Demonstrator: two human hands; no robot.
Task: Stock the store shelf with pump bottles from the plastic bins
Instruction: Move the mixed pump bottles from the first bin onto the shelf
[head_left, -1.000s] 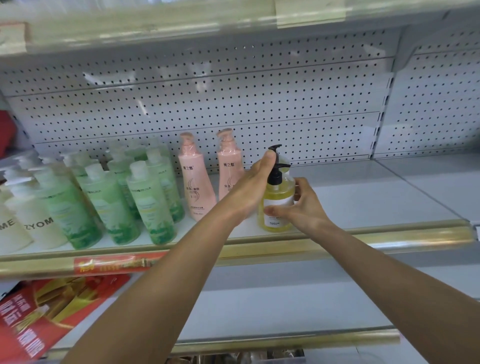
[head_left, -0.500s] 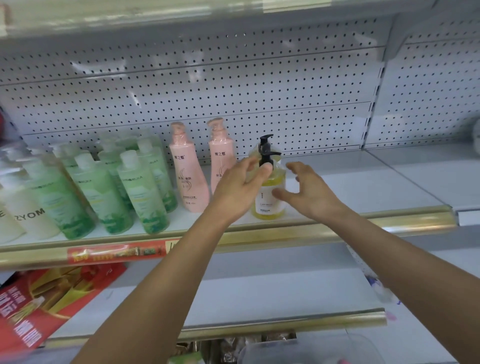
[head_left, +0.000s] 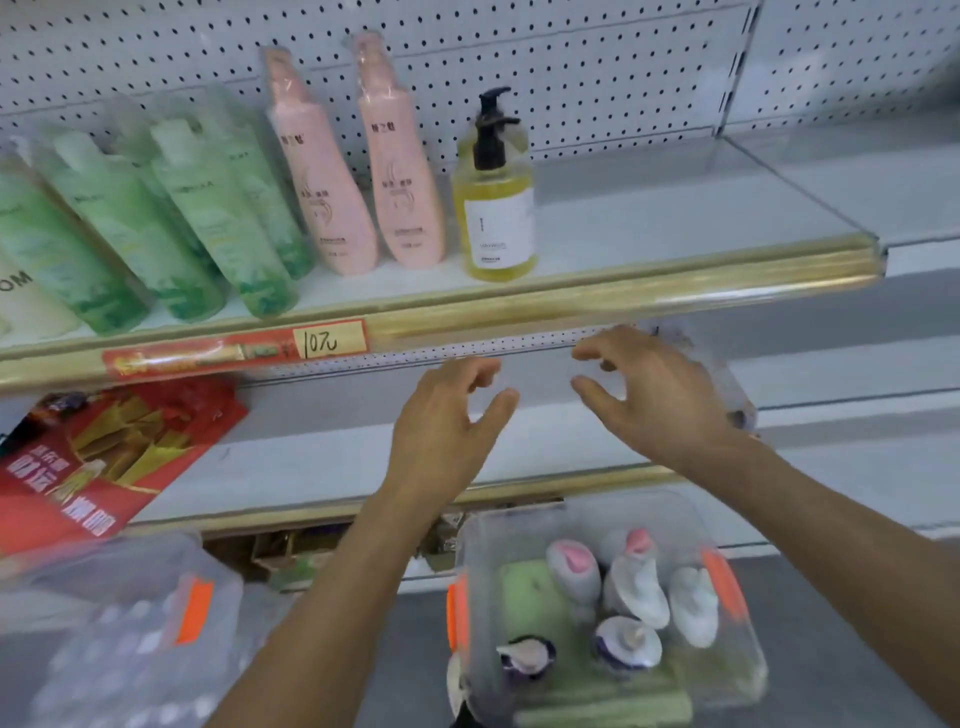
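Observation:
A yellow pump bottle (head_left: 496, 208) with a black pump stands upright on the upper shelf (head_left: 675, 223), right of two pink bottles (head_left: 363, 171). Both of my hands hang below that shelf's gold rail, holding nothing. My left hand (head_left: 447, 421) has relaxed fingers, and so does my right hand (head_left: 649, 395), a little to its right. Beneath them on the floor sits a clear plastic bin (head_left: 737, 639) with orange latches, holding several bottles with white, pink and purple caps.
Green bottles (head_left: 171, 218) fill the upper shelf's left part, and a cream bottle (head_left: 21, 301) stands at the far left. A red package (head_left: 104, 462) lies on the lower shelf. A second clear bin (head_left: 119, 623) sits at lower left. A "10" price tag (head_left: 327, 340) hangs on the rail.
Both hands let go of the yellow pump bottle and dropped below the shelf rail. The view tilted down, bringing the two bins into sight.

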